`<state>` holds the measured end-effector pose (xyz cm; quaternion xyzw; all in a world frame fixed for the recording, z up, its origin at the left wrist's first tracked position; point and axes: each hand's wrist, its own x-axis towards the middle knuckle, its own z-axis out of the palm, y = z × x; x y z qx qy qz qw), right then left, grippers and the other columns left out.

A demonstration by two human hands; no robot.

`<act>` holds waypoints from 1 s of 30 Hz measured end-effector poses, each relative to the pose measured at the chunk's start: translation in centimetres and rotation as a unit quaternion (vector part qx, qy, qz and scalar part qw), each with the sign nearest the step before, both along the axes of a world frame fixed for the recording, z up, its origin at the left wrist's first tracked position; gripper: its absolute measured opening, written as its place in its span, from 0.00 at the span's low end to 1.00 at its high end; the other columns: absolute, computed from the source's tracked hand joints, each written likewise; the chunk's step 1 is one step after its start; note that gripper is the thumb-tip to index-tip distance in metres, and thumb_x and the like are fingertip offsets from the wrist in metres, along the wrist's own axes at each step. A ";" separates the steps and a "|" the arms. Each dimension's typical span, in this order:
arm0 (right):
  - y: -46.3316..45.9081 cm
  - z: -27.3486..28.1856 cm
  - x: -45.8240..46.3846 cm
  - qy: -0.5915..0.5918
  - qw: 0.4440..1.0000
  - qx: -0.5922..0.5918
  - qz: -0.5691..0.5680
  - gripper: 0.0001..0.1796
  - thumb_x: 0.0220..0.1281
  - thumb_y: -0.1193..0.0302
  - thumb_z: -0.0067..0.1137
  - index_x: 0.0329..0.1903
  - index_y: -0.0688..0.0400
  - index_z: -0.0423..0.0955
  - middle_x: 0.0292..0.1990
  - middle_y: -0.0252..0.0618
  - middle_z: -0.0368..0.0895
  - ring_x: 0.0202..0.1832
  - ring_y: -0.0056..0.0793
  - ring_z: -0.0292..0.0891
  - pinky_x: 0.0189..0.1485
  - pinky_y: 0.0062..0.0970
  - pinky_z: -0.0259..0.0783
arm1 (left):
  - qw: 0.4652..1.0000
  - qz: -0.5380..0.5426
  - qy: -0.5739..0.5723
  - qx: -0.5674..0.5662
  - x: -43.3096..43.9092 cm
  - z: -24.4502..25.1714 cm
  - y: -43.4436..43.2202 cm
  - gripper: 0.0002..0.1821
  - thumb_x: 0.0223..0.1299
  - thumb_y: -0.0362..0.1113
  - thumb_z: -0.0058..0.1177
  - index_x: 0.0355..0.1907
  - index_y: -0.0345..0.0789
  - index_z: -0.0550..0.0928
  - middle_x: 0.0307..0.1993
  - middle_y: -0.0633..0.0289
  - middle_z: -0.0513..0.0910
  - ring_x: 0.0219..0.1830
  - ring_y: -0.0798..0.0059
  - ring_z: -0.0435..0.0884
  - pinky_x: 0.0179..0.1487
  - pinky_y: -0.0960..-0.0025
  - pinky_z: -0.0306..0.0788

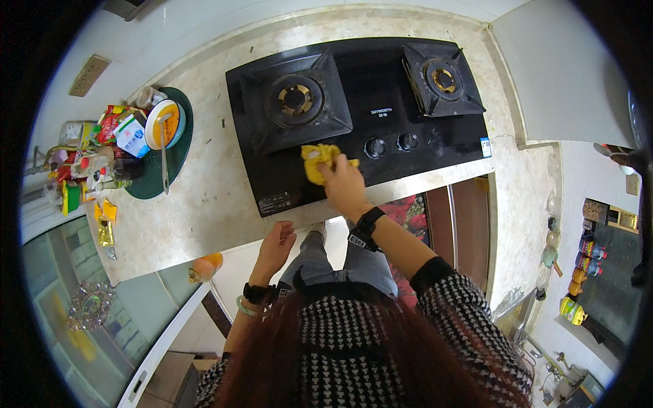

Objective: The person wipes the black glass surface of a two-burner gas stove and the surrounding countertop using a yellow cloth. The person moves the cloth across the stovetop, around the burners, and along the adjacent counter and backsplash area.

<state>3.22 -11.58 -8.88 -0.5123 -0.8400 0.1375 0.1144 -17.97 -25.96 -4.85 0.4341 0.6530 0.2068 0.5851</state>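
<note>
My right hand presses a crumpled yellow cloth on the black glass top of a two-burner gas stove, just in front of the left pan support and left of the two control knobs. Parts of the cloth stick out past my fingers. Near the counter's front edge, below the stove's front left corner, my left hand hangs with its fingers loosely curled and holds nothing. The right burner sits under its own pan support.
At the left, a white bowl with a metal spoon rests on a dark green board, beside seasoning packets and bottles. Small dark scraps lie on the light stone counter. Jars line the right counter.
</note>
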 end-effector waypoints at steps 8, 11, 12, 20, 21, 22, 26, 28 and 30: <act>2.9 0.0 -1.0 -0.104 0.985 0.044 -0.129 0.35 0.54 0.71 0.59 0.69 0.59 0.69 0.69 0.47 0.64 0.59 0.47 0.66 0.60 0.42 0.64 | 0.999 0.039 -0.014 -0.011 0.2 -0.8 -1.4 0.19 0.72 0.35 0.55 0.61 0.32 0.73 0.53 0.52 0.82 0.57 0.65 0.80 0.59 0.65 0.75; 1.6 0.1 -4.8 -0.133 0.989 -0.020 -0.059 0.31 0.57 0.69 0.57 0.66 0.58 0.72 0.63 0.45 0.68 0.58 0.49 0.65 0.59 0.46 0.63 | 0.999 0.026 -0.003 -0.038 0.1 -0.3 -2.8 0.20 0.72 0.35 0.54 0.63 0.32 0.72 0.55 0.50 0.82 0.59 0.62 0.81 0.61 0.63 0.74; 0.5 0.1 -6.7 -0.188 0.981 -0.056 -0.013 0.31 0.56 0.69 0.57 0.65 0.59 0.73 0.59 0.44 0.70 0.58 0.49 0.65 0.57 0.46 0.64 | 0.998 0.025 -0.003 -0.052 0.1 -0.2 -3.1 0.20 0.73 0.35 0.53 0.63 0.32 0.72 0.56 0.50 0.81 0.59 0.61 0.81 0.62 0.63 0.74; 0.5 -1.2 -2.7 -0.136 0.990 0.032 -0.001 0.30 0.62 0.64 0.59 0.68 0.54 0.70 0.66 0.37 0.71 0.56 0.42 0.69 0.57 0.40 0.68 | 0.999 0.001 0.038 0.018 -1.7 0.3 -2.9 0.21 0.71 0.36 0.55 0.63 0.32 0.73 0.51 0.46 0.84 0.55 0.56 0.84 0.58 0.61 0.76; 1.1 -1.4 -0.7 -0.099 0.991 0.069 -0.059 0.28 0.63 0.69 0.55 0.67 0.55 0.70 0.68 0.40 0.70 0.56 0.41 0.69 0.56 0.38 0.68 | 0.999 0.000 0.045 0.029 -1.8 0.1 -2.8 0.21 0.71 0.36 0.55 0.63 0.33 0.73 0.51 0.46 0.84 0.55 0.57 0.84 0.58 0.61 0.76; 2.0 -1.5 0.7 -0.061 0.991 0.094 -0.070 0.30 0.60 0.70 0.57 0.67 0.55 0.71 0.69 0.41 0.70 0.56 0.44 0.69 0.57 0.41 0.67 | 0.998 0.010 0.047 0.043 -1.8 -0.1 -2.9 0.21 0.71 0.36 0.55 0.63 0.33 0.73 0.51 0.46 0.84 0.54 0.57 0.84 0.58 0.61 0.76; 2.4 -1.4 -2.2 0.009 0.994 0.063 -0.088 0.28 0.55 0.73 0.58 0.63 0.58 0.75 0.66 0.42 0.73 0.56 0.51 0.67 0.60 0.47 0.66 | 0.999 0.038 0.018 0.026 -1.3 -0.5 -3.7 0.21 0.71 0.36 0.55 0.63 0.33 0.73 0.51 0.47 0.84 0.53 0.58 0.84 0.57 0.63 0.77; 0.7 -0.9 -6.5 -0.026 0.997 -0.067 -0.025 0.26 0.56 0.75 0.59 0.60 0.57 0.77 0.65 0.42 0.75 0.55 0.53 0.68 0.58 0.47 0.69 | 0.999 0.037 0.004 -0.002 -1.0 -0.2 -4.2 0.22 0.70 0.36 0.56 0.63 0.32 0.72 0.51 0.47 0.84 0.53 0.57 0.84 0.56 0.62 0.77; 0.3 -0.6 -9.2 0.039 0.995 -0.034 0.080 0.25 0.56 0.75 0.60 0.60 0.56 0.78 0.65 0.40 0.76 0.57 0.51 0.66 0.60 0.47 0.66 | 1.000 0.006 0.016 -0.011 -0.9 0.4 -4.6 0.22 0.70 0.36 0.56 0.63 0.31 0.72 0.52 0.45 0.83 0.53 0.56 0.84 0.56 0.62 0.77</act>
